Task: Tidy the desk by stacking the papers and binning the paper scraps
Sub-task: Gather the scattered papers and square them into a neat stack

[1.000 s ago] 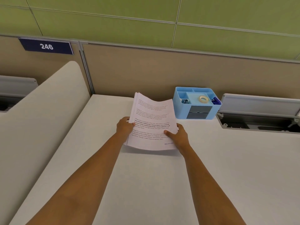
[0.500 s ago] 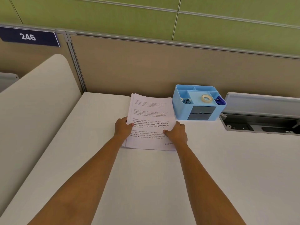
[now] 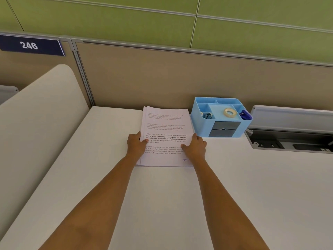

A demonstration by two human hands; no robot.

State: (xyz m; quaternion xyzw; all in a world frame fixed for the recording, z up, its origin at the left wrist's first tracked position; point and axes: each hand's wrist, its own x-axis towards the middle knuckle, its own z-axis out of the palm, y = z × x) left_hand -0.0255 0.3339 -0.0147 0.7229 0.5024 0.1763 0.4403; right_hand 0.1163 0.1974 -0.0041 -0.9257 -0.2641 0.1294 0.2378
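Papers gripped by left hand and right hand lie beside organizer holding tape.

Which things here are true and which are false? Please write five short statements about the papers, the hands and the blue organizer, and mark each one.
1. The stack of papers lies flat on the desk. True.
2. The left hand holds the stack's left edge and the right hand holds its right edge, with the thumbs on top. True.
3. The tape roll lies on the desk beside the stack. False: it sits inside the blue organizer.
4. The blue organizer stands to the left of the stack. False: it stands to the right of it.
5. The top sheet is blank. False: it carries printed paragraphs.
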